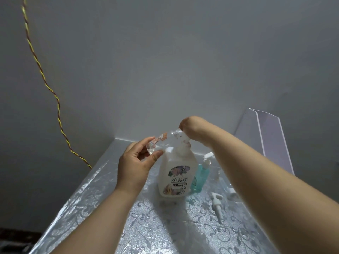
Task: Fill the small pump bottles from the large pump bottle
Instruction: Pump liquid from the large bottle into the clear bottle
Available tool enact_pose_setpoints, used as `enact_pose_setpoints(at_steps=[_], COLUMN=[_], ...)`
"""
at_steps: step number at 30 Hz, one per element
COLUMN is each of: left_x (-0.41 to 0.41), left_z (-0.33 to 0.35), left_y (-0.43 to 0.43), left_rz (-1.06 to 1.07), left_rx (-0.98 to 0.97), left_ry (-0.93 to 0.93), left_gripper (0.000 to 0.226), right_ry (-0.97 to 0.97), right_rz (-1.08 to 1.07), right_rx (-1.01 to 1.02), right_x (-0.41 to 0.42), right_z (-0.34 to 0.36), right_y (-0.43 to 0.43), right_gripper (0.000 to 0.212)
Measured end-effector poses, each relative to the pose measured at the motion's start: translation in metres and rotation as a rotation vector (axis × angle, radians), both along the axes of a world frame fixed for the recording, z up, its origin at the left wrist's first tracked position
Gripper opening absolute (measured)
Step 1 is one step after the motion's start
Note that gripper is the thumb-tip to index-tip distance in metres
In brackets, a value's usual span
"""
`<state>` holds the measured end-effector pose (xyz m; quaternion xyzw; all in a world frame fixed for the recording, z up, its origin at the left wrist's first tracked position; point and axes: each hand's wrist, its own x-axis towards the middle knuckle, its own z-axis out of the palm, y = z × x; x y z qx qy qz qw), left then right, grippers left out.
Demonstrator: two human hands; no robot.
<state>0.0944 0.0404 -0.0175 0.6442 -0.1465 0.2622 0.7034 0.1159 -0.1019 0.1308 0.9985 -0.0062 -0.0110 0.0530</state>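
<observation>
Cord: We see a twisted yellow and red cord (pixel 58 109) hanging down the wall on the far left, down to the table edge.
Table: The table (pixel 110 208) has a shiny silver cover with flower swirls.
Left hand: Our left hand (pixel 135 167) is up in the air. Its fingers (pixel 146 140) and thumb pinch the bottom end of the small pump bottle.
Small pump bottle: The small pump bottle (pixel 161 142) is clear and has no pump on it. It is tilted on its side above the table. Its open end points right, at the top of the large pump bottle.
Large pump bottle: The large pump bottle (pixel 177 173) is white. It stands upright in the middle of the table, with its flower label facing us.
Right hand: Our right hand (pixel 190 127) bends down over the pump top of the large pump bottle. Its fingers curl round that top.
Teal bottle: A teal bottle (pixel 200 176) with a white pump stands just behind the large one, on its right.
Loose pump: A white loose pump (pixel 217 204) lies flat on the table, near our right arm.
Clear panel: A clear panel (pixel 269 140) leans on the wall at the far right.
</observation>
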Motion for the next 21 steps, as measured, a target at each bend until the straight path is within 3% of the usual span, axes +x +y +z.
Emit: enact_pose_setpoints(at_steps=[9, 12, 16, 21], left_x=[0.001, -0.001, -0.004, -0.003], left_z=[0.0, 0.002, 0.004, 0.005], left_y=[0.0, 0.0, 0.0, 0.0], left_rz=[0.062, 0.059, 0.03, 0.033], left_rx=[0.043, 0.043, 0.039, 0.025], left_ry=[0.002, 0.0, 0.003, -0.013], left_gripper=[0.038, 0.038, 0.039, 0.039], right_ry=[0.131, 0.111, -0.016, -0.037], right_rz=[-0.05, -0.067, 0.014, -0.029], right_rx=[-0.12, -0.016, 0.074, 0.162], right_x=[0.009, 0.003, -0.012, -0.006], right_z=[-0.012, -0.012, 0.001, -0.004], right_y=[0.009, 0.006, 0.004, 0.004], right_gripper=[0.044, 0.041, 0.02, 0.031])
